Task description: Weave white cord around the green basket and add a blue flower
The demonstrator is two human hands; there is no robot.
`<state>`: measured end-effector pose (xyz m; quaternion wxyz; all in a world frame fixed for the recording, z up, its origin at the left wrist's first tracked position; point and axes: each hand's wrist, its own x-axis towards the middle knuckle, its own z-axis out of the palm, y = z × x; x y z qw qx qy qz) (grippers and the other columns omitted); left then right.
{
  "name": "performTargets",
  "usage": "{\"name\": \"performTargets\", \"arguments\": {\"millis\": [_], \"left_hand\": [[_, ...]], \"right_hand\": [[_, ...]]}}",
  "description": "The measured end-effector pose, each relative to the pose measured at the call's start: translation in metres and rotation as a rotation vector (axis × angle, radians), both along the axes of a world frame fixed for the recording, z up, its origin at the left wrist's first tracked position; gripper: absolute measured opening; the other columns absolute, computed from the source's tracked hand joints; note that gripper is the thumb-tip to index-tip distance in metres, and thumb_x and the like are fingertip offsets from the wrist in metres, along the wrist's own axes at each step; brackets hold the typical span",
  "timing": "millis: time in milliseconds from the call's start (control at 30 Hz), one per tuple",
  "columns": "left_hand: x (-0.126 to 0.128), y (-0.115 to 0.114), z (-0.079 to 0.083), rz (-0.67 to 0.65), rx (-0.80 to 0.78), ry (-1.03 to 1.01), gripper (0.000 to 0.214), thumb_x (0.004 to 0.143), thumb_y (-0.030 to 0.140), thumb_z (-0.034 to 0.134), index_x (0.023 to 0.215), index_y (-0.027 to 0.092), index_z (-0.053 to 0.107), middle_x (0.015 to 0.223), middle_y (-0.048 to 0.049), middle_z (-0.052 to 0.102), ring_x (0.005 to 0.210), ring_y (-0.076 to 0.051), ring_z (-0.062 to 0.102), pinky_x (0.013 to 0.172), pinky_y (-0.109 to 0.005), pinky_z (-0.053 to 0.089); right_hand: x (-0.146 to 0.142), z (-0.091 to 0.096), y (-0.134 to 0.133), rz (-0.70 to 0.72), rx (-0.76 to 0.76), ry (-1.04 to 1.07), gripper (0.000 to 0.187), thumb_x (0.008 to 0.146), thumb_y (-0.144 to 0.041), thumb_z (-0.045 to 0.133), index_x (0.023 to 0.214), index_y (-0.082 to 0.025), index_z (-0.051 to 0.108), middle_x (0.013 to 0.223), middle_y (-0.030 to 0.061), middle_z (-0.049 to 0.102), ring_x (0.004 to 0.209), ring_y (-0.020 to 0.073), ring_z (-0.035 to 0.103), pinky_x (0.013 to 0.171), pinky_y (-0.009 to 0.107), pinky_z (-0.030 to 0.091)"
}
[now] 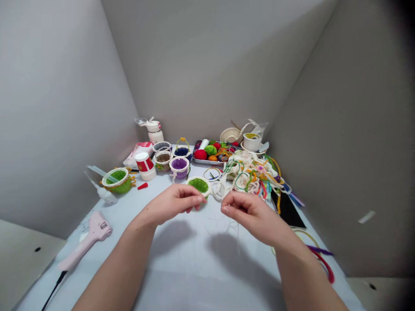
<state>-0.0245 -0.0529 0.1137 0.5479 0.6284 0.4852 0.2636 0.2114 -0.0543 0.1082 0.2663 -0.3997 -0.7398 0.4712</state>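
Observation:
My left hand (180,201) is closed in a pinch over the table, just in front of a small green basket with a white rim (199,185). Its fingertips overlap the basket's near edge; I cannot tell whether they touch it. My right hand (244,211) is also pinched, a short gap to the right, near the tangled pile of yarn scraps (249,170). Whatever either hand holds is too fine to make out. Faint thin strands (227,226) show below the right fingertips, on or just above the white cloth.
At left are a pink glue gun (86,242), a glue bottle (106,195) and a green basket (118,183). Farther back are a red-and-white cup (144,163), a purple basket (179,166) and a tray of yarn balls (209,163). A black sheet (288,209) lies right.

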Motion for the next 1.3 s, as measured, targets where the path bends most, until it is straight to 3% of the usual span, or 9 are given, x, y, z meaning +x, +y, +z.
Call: {"name": "performTargets", "arguments": {"millis": [100, 333, 633, 800, 1000, 1133, 1300], "left_hand": [[-0.002, 0.005, -0.006, 0.001, -0.016, -0.018, 0.032, 0.079, 0.045, 0.065, 0.089, 0.016, 0.075, 0.076, -0.0021, 0.064, 0.061, -0.009, 0.044, 0.052, -0.02, 0.031], [0.013, 0.001, -0.014, -0.206, -0.117, -0.045, 0.035, 0.082, 0.047, 0.061, 0.087, 0.016, 0.077, 0.073, -0.0013, 0.061, 0.058, -0.008, 0.04, 0.052, -0.019, 0.033], [0.017, -0.002, -0.013, -0.248, -0.179, -0.059, 0.026, 0.078, 0.042, 0.067, 0.083, 0.017, 0.076, 0.081, -0.0039, 0.068, 0.063, -0.009, 0.043, 0.053, -0.019, 0.034], [0.018, -0.002, -0.016, -0.198, -0.179, -0.111, 0.024, 0.071, 0.038, 0.075, 0.078, 0.016, 0.076, 0.061, 0.0013, 0.055, 0.057, -0.008, 0.037, 0.051, -0.02, 0.028], [0.021, -0.003, -0.014, 0.007, -0.158, -0.443, 0.027, 0.06, 0.037, 0.084, 0.064, 0.013, 0.071, 0.069, -0.0015, 0.058, 0.059, -0.008, 0.041, 0.053, -0.022, 0.031], [0.029, -0.004, -0.014, 0.237, -0.026, -0.574, 0.028, 0.066, 0.04, 0.08, 0.071, 0.013, 0.072, 0.071, -0.0006, 0.055, 0.055, -0.006, 0.038, 0.052, -0.022, 0.031], [0.034, -0.003, -0.021, 0.318, 0.496, -0.219, 0.015, 0.085, 0.028, 0.064, 0.089, 0.019, 0.075, 0.09, -0.0052, 0.064, 0.084, -0.015, 0.057, 0.074, -0.026, 0.044]], "right_hand": [[0.004, 0.003, -0.002, 0.077, 0.021, -0.086, 0.023, 0.091, -0.037, 0.055, 0.078, -0.018, 0.06, 0.061, -0.0044, 0.044, 0.055, 0.0089, 0.036, 0.051, 0.021, 0.028], [0.002, 0.004, -0.006, 0.138, 0.148, -0.174, 0.021, 0.091, -0.033, 0.055, 0.079, -0.02, 0.065, 0.06, -0.0037, 0.051, 0.056, 0.009, 0.039, 0.052, 0.021, 0.03], [0.003, 0.004, -0.004, 0.158, 0.168, -0.215, 0.018, 0.09, -0.027, 0.055, 0.078, -0.02, 0.067, 0.063, -0.0037, 0.055, 0.057, 0.0087, 0.044, 0.055, 0.02, 0.032], [0.001, 0.003, -0.004, 0.114, 0.148, -0.176, 0.017, 0.09, -0.029, 0.056, 0.078, -0.02, 0.065, 0.063, -0.0041, 0.054, 0.057, 0.0087, 0.042, 0.055, 0.02, 0.032], [-0.009, -0.003, 0.001, 0.0, 0.092, -0.042, 0.021, 0.089, -0.036, 0.056, 0.079, -0.018, 0.062, 0.063, -0.0034, 0.049, 0.057, 0.0099, 0.039, 0.052, 0.022, 0.03], [-0.021, -0.009, -0.001, -0.032, 0.075, 0.051, 0.021, 0.09, -0.037, 0.055, 0.079, -0.019, 0.059, 0.061, -0.0043, 0.045, 0.056, 0.0098, 0.037, 0.053, 0.022, 0.03], [-0.024, -0.009, -0.008, -0.019, 0.118, 0.011, 0.019, 0.09, -0.033, 0.055, 0.078, -0.019, 0.057, 0.06, -0.0048, 0.044, 0.055, 0.0092, 0.036, 0.053, 0.023, 0.03]]}}
